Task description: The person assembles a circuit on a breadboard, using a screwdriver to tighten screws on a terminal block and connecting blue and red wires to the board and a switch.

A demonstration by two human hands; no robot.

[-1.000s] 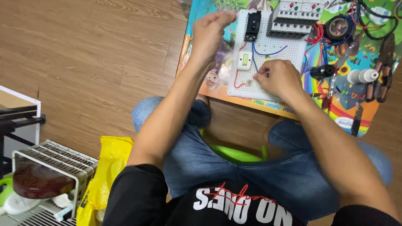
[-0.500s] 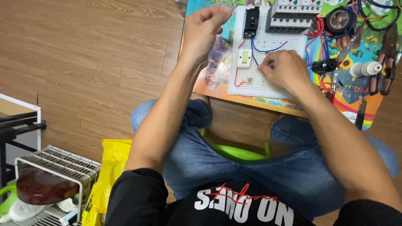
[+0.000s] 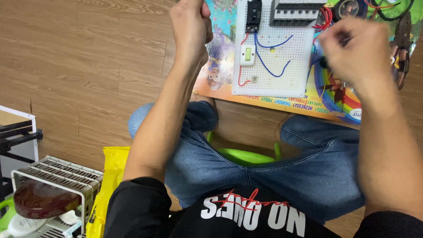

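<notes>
Our left hand (image 3: pixel 190 27) is fisted left of the white perforated wiring board (image 3: pixel 282 66). Our blurred right hand (image 3: pixel 354 53) pinches something small just right; we cannot tell what. The board's thin wires look fragile, so grip its stiff edges.

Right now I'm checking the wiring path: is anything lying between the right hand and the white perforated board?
Nothing visible does. The right hand hovers blurred just off the right edge of the white perforated board, with only bare colourful mat and a bundle of red wires by the board's upper corner. Whether its grip holds anything is unclear.

Brown wood-plank floor (image 3: pixel 88 57), with a white wire rack (image 3: pixel 57 176) and green stool (image 3: pixel 240 155).
</notes>
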